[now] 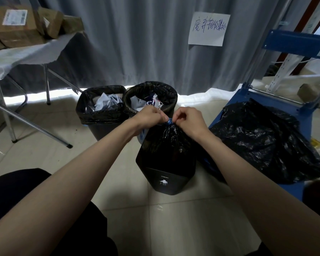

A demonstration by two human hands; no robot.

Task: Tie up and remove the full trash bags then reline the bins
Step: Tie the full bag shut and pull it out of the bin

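A black bin (165,179) with a white "Clean" mark stands on the floor in front of me. Its black trash bag (167,140) is gathered to a neck at the top. My left hand (150,115) and my right hand (187,119) both pinch the blue drawstring (169,122) at that neck, one on each side. Behind it stand a square black bin (102,117) and a round black bin (151,97), both lined with black bags and holding crumpled paper.
A loose heap of black bags (262,139) lies on a blue cart (294,115) to the right. A folding table (20,56) with cardboard boxes stands at the left, its metal legs reaching across the tiled floor. A grey curtain with a paper sign (209,28) hangs behind.
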